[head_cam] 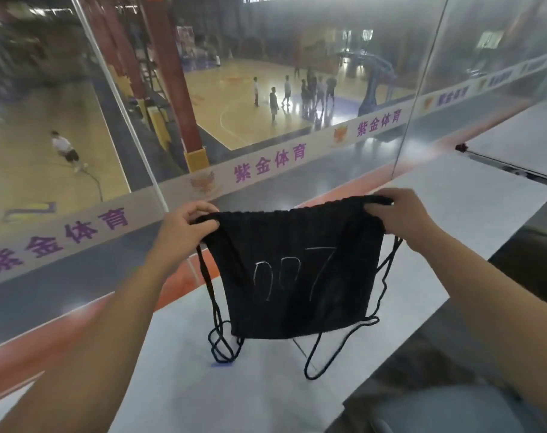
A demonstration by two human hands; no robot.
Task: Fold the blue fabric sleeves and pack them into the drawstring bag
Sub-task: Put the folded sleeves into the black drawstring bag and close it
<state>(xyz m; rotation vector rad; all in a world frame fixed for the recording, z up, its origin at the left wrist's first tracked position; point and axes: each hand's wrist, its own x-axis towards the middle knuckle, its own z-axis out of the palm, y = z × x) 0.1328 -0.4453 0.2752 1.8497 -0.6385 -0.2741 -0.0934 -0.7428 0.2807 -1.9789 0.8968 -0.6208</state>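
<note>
Above the white table (266,385) the black drawstring bag (291,276) hangs flat, mouth up, its top edge running left to right; its inside is hidden. The left hand (184,228) and right hand (397,217) each pinch one top corner. The cords (222,342) dangle below.

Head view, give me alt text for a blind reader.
A left hand and a right hand hold a black fabric drawstring bag up by its top corners, white handwritten 007 facing the camera. Its black cords dangle over a pale grey ledge overlooking a basketball court.
</note>
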